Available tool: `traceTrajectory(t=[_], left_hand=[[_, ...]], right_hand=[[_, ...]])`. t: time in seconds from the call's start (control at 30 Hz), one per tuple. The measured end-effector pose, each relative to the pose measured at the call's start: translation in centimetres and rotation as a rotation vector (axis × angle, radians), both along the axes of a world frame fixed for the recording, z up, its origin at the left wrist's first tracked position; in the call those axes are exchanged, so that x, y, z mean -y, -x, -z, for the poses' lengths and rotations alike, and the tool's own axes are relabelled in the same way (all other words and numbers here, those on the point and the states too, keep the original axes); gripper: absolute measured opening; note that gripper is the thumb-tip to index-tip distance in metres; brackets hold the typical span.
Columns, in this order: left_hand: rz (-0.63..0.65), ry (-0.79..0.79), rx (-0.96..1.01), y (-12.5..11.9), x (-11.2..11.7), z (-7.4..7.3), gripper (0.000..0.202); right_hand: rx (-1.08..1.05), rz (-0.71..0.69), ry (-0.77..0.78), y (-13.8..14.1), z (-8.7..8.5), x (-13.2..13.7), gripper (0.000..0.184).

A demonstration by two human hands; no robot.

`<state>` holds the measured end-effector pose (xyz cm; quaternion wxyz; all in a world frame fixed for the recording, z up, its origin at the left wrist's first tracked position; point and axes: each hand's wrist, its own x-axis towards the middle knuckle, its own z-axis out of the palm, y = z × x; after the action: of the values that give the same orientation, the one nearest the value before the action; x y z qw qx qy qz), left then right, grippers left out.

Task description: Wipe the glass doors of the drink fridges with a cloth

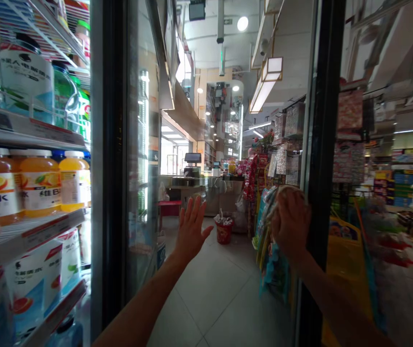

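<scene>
My left hand (192,229) is raised with its fingers stretched and spread, palm toward the glass door (224,284). Nothing shows in it; whether it touches the pane cannot be made out. My right hand (293,221) is slightly blurred and presses what looks like a light brown cloth (286,191) against the glass, close to the dark door frame (324,144). Its fingers lie bent over the cloth, which is mostly covered by the hand.
At left stands a lit cooler shelf (58,224) with orange drink bottles (40,185) and several other drinks. Through the glass appear a counter (224,190), a red bucket (224,231) and hanging packets (273,241). A yellow stand (347,270) is at right.
</scene>
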<state>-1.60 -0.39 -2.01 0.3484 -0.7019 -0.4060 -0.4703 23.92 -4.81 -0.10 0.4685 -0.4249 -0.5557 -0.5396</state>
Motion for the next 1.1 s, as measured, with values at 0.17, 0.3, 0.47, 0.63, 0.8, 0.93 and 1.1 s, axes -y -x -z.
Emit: traceTrajectory(t=[0.17, 0.3, 0.47, 0.63, 0.8, 0.93, 1.1], left_hand=[[-0.012, -0.028, 0.028, -0.3, -0.1, 0.6, 0.073], [0.004, -0.02, -0.031, 0.0, 0.0, 1.7, 0.072], [0.0, -0.021, -0.073, 0.5, 0.0, 2.2, 0.073], [-0.028, -0.005, -0.004, 1.7, -0.2, 2.3, 0.072], [-0.028, 0.028, 0.048, 2.7, -0.5, 2.6, 0.076], [-0.007, 0.042, 0.043, 2.9, -0.5, 2.6, 0.076], [0.014, 0.067, 0.063, 2.7, -0.3, 2.7, 0.076]], right_hand=[[0.281, -0.091, 0.131, 1.7, 2.5, 0.0, 0.045], [0.138, -0.08, 0.085, 2.0, 2.2, 0.0, 0.046], [0.112, -0.077, 0.043, 3.4, 1.3, -0.6, 0.046], [0.223, -0.116, 0.07, 4.0, 1.0, -1.1, 0.044], [0.008, -0.081, -0.021, 4.2, -0.4, -1.3, 0.048], [0.338, -0.131, 0.105, 5.7, 0.1, -1.3, 0.042], [0.019, -0.073, -0.044, 5.0, -1.0, -1.5, 0.044]])
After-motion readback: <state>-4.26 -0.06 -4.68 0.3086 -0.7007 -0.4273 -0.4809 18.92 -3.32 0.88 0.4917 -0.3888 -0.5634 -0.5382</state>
